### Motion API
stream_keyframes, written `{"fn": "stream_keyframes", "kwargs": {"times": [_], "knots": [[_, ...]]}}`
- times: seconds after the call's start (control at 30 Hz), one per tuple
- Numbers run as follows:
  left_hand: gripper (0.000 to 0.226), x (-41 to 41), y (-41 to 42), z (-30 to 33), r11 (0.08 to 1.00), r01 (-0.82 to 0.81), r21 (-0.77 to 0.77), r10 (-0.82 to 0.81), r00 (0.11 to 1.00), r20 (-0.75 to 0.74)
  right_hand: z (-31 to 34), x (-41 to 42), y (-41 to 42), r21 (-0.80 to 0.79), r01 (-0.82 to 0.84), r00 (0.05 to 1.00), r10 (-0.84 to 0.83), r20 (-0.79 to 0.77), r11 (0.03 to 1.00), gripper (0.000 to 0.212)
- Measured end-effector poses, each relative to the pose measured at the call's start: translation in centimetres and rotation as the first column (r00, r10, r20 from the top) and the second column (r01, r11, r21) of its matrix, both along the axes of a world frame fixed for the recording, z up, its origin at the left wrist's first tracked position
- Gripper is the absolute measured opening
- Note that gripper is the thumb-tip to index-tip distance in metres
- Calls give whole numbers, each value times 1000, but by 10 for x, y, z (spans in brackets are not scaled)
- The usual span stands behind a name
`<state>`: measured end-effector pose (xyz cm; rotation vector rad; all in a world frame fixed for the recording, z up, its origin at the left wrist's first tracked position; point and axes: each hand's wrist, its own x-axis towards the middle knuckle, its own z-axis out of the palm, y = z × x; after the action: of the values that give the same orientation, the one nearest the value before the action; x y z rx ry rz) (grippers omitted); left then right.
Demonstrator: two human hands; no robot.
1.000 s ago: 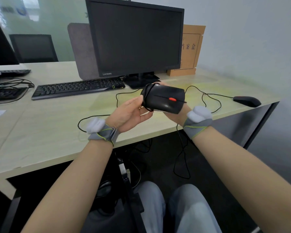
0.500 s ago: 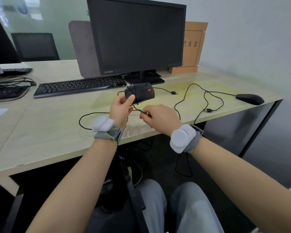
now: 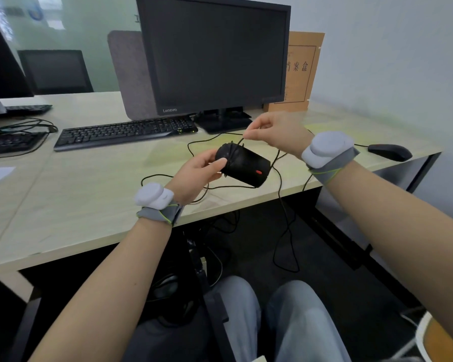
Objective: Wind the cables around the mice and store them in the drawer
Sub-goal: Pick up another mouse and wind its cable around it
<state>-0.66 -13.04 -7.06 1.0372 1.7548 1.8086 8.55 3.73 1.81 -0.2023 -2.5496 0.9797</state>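
Observation:
A black mouse (image 3: 246,165) with a red scroll wheel is held above the desk's front edge, with several turns of its cable round its rear end. My left hand (image 3: 198,173) grips that rear end, thumb on top. My right hand (image 3: 272,134) is above and behind the mouse and pinches the black cable (image 3: 280,194), which runs from the fingers down to the mouse and loops off the desk edge toward the floor. A second black mouse (image 3: 389,152) lies on the desk at the far right, its cable partly hidden behind my right wrist. No drawer is in view.
A Lenovo monitor (image 3: 215,56) and a black keyboard (image 3: 126,131) stand behind the hands on the light wood desk (image 3: 76,194). A brown file box (image 3: 298,71) leans on the wall. More keyboards and cables sit at far left. My knees are under the desk.
My right hand has risen from below the mouse to above and behind it, carrying the cable over. The mouse has turned in my left hand and more cable lies round it.

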Motion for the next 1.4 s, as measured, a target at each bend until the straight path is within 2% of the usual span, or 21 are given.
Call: {"fn": "stream_keyframes", "kwargs": {"times": [0.1, 0.17, 0.23, 0.37, 0.5, 0.6, 0.7, 0.8, 0.87, 0.9, 0.97, 1.03, 1.07, 1.1, 1.27, 1.4], "knots": [[27, 5, -3, 3, 981, 174, 82, -184, 973, 138, -7, 1, 10, -145, -57, 996, 67, 65, 988, 10], [26, 8, -5, 6, 961, 244, 126, -268, 936, 227, -14, 3, 15, -245, -155, 983, 173, 55, 957, 10], [23, 9, -7, 12, 949, 289, 124, -312, 918, 245, -19, 6, 16, -306, -227, 970, 244, 17, 924, 13], [22, 5, -9, 24, 946, 317, 61, -323, 925, 201, -20, 8, 11, -205, -208, 978, 200, -59, 956, 17], [28, 11, -2, 28, 939, 230, 256, -306, 897, 318, -34, 11, -1, -208, -115, 992, 101, -79, 971, 35], [24, 15, 7, 35, 894, 69, 443, -262, 881, 393, -55, 8, -16, -91, -55, 999, 54, -6, 994, 21], [18, 11, 14, 40, 882, -168, 440, -24, 917, 398, -70, 9, -38, -46, -89, 987, 94, 129, 995, 23], [16, 5, 17, 34, 897, -367, 248, 299, 914, 272, -71, 12, -54, 166, -83, 988, 59, 142, 983, 24], [30, 1, 17, 27, 878, -458, 141, 442, 888, 130, -58, 14, -60, 284, -23, 998, 7, 55, 958, 23], [33, -1, 16, 24, 870, -480, 113, 474, 877, 73, -50, 15, -61, 266, -11, 1000, 6, 19, 964, 22], [33, -1, 14, 21, 864, -498, 70, 502, 864, -46, -37, 17, -60, 34, -33, 999, 33, -8, 999, 19], [31, -1, 11, 20, 877, -480, 35, 479, 863, -162, -26, 20, -53, -257, -42, 999, 46, 9, 965, 15], [31, -1, 10, 21, 887, -461, 24, 456, 867, -200, -22, 20, -49, -341, -42, 999, 50, 13, 939, 14], [32, -2, 8, 22, 896, -444, 5, 433, 870, -236, -19, 21, -43, -359, -37, 999, 46, 17, 933, 12], [33, 4, 3, 28, 940, -311, -137, 234, 884, -405, -6, 19, -20, -180, 7, 1000, -9, -8, 984, 13], [25, 8, -5, 29, 976, -120, -182, 57, 947, -315, -2, 18, -4, -167, -73, 996, 81, 39, 983, 6]]}}
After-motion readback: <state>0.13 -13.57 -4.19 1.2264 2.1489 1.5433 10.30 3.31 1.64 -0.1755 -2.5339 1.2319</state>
